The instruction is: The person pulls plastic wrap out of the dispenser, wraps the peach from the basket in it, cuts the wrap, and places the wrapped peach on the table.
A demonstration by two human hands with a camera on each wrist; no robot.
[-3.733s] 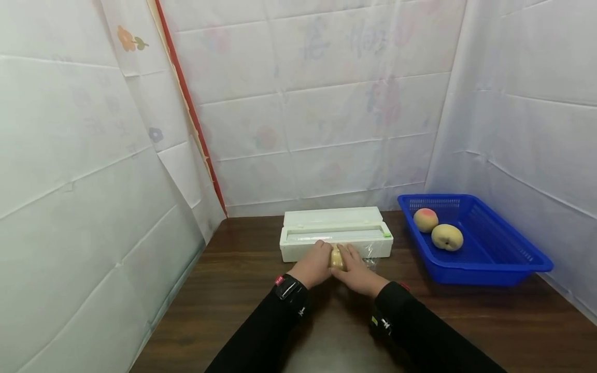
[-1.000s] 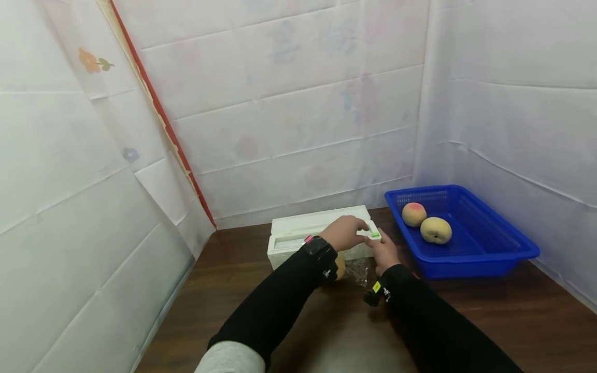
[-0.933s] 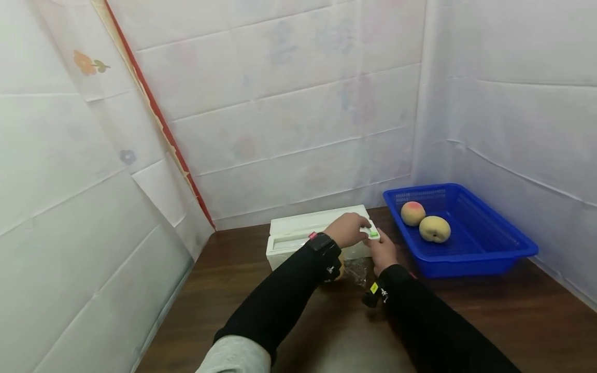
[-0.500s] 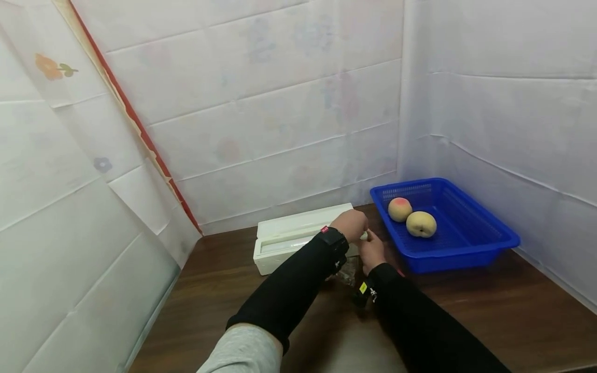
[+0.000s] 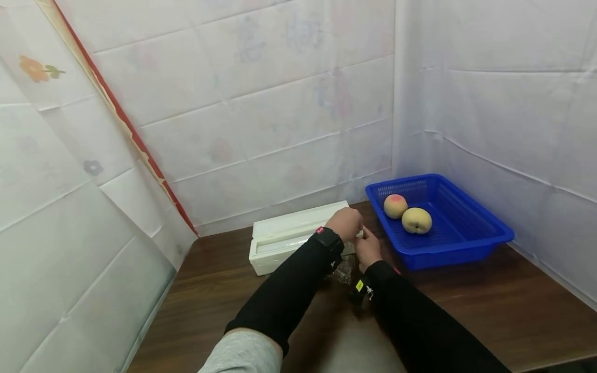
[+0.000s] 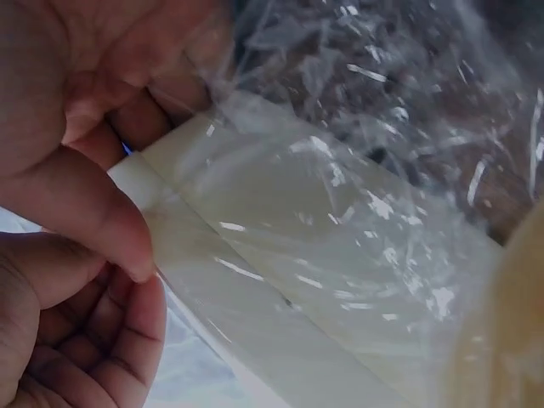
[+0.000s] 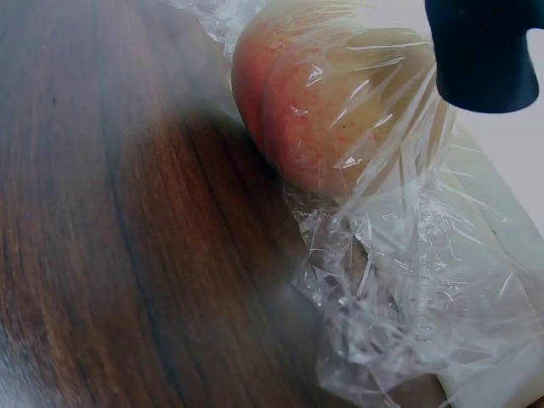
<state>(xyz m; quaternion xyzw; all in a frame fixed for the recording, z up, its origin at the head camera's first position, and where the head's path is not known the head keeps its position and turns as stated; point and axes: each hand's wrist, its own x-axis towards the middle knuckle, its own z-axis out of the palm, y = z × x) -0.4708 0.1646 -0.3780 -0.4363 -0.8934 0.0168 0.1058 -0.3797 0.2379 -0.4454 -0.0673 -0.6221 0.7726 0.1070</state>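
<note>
The white cling film box (image 5: 275, 255) lies on the table with its lid (image 5: 298, 220) tipped back and the roll (image 5: 284, 243) inside. My left hand (image 5: 347, 224) curls its fingers at the box's right end, covering the green slide cutter. My right hand (image 5: 368, 248) grips that same end from the right side, thumb (image 6: 110, 225) on the front face in the left wrist view. A peach (image 7: 297, 110), covered in clear film (image 7: 399, 280), sits against the box front in the right wrist view. My left arm hides the peach in the head view.
A blue plastic basket (image 5: 462, 253) stands to the right with two more peaches, one blushed pink (image 5: 395, 206) and one yellow (image 5: 417, 221). The brown table (image 5: 205, 290) is enclosed by hanging white sheets (image 5: 270, 103).
Both hands, first around the peach, moved to the box's right end. The left hand turned over the slide cutter and now covers it. The head view has swung right.
</note>
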